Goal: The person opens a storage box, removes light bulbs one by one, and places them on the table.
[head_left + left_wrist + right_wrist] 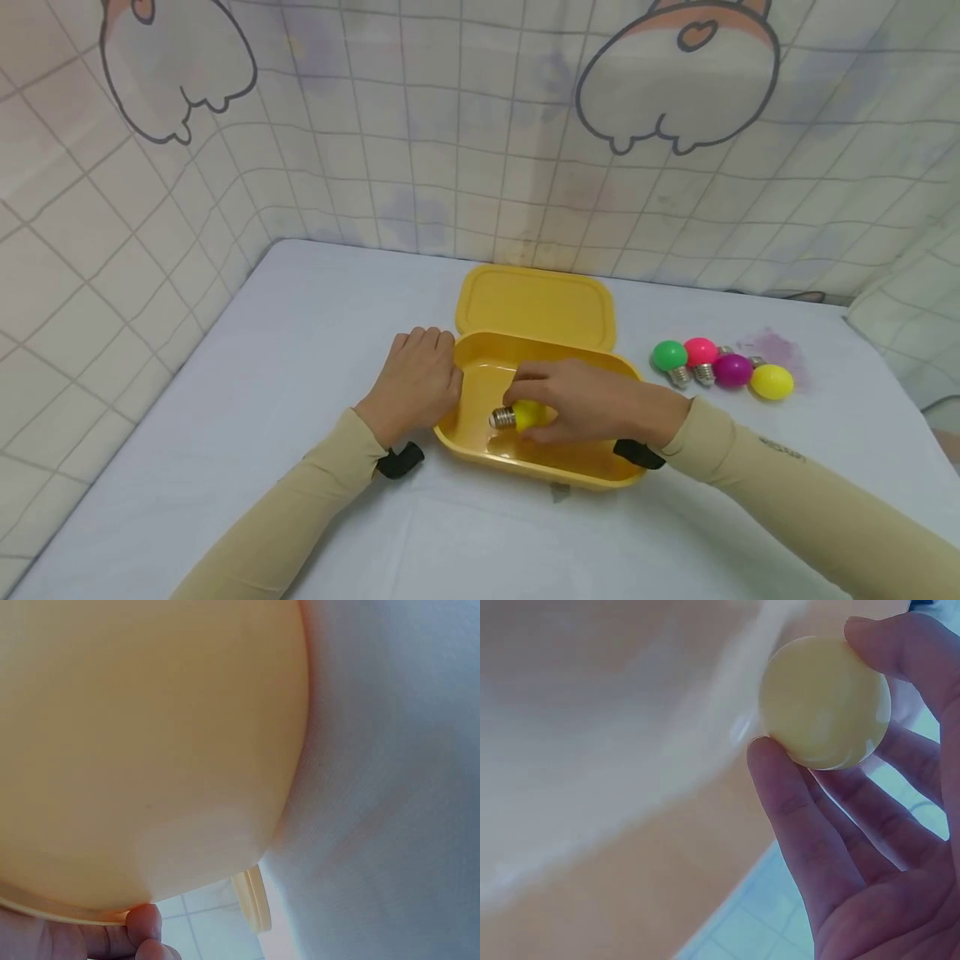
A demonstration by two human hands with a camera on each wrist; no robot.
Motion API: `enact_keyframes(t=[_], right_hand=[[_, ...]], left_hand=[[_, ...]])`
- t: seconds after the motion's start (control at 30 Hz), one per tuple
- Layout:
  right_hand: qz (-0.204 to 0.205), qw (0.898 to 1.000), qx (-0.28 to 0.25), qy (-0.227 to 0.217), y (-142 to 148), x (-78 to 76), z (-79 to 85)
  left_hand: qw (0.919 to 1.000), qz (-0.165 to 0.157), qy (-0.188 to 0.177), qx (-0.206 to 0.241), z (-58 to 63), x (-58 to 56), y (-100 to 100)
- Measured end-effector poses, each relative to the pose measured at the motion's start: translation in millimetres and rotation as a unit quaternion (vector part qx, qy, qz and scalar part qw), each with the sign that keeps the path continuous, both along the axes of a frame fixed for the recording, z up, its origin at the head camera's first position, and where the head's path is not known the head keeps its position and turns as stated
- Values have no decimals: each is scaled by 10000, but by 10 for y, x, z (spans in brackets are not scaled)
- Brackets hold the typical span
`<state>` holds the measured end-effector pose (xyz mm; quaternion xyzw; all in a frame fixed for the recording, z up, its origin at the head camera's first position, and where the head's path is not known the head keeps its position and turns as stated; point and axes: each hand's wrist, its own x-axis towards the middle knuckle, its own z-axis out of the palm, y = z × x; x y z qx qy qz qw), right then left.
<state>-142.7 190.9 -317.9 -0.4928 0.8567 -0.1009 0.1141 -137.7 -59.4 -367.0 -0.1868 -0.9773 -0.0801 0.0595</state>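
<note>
A yellow light bulb (529,414) with a silver screw base is held by my right hand (581,402), inside the yellow plastic box (517,475). In the right wrist view, the thumb and fingertips pinch the round part of the bulb (825,703). My left hand (420,379) grips the box's left rim; the left wrist view shows its fingers (144,924) curled over that rim, beside the box's outer wall (165,750). The bulb's base points left, above the box floor.
A yellow lid (536,307) lies flat behind the box. To the right, a green bulb (670,356), a pink bulb (701,351), a purple bulb (732,371) and another yellow bulb (772,382) lie on the white-covered table (337,292). A grid-patterned curtain (465,125) hangs behind.
</note>
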Motion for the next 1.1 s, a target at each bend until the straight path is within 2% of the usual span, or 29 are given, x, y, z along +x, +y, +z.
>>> enact_keyframes(t=[0.27,0.5,0.83,1.1], right_hand=[[-28,9980,-370,509,132,48,89],[-141,9973,-580,425,256,74,133],[-383,9931,-889,663,457,114,161],[-330,9835,-1506,943,595,120,146]], left_hand=[[10000,12,-5,18,5,5,4],[10000,39,-46,31,-8,-3,5],[10000,22,29,-4,-26,-15,9],[9999,47,-63,69,-17,-18,12]])
